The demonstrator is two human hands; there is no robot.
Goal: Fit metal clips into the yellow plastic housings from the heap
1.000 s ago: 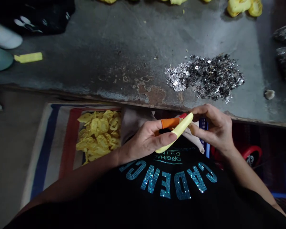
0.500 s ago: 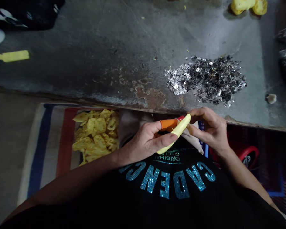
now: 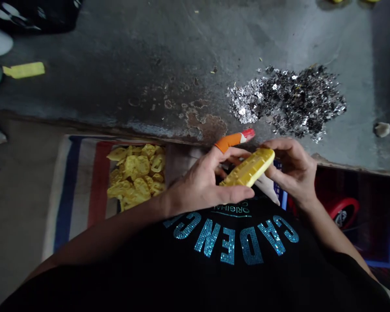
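A worn grey table (image 3: pixel 117 73) runs ahead, with a pile of silver sequins (image 3: pixel 286 99) near its front edge, right of centre. Below that edge, yellow scraps (image 3: pixel 134 175) lie on a striped cloth (image 3: pixel 81 195). In front of them, the left hand (image 3: pixel 201 184) and right hand (image 3: pixel 294 173) pinch a yellow ribbed strip (image 3: pixel 248 168) between them, while the left forefinger, wearing an orange finger cap (image 3: pixel 232 141), points up clear of it.

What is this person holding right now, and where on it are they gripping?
A long yellow ribbed piece: the left hand has its thumb along the lower edge, and the right hand pinches the right end.
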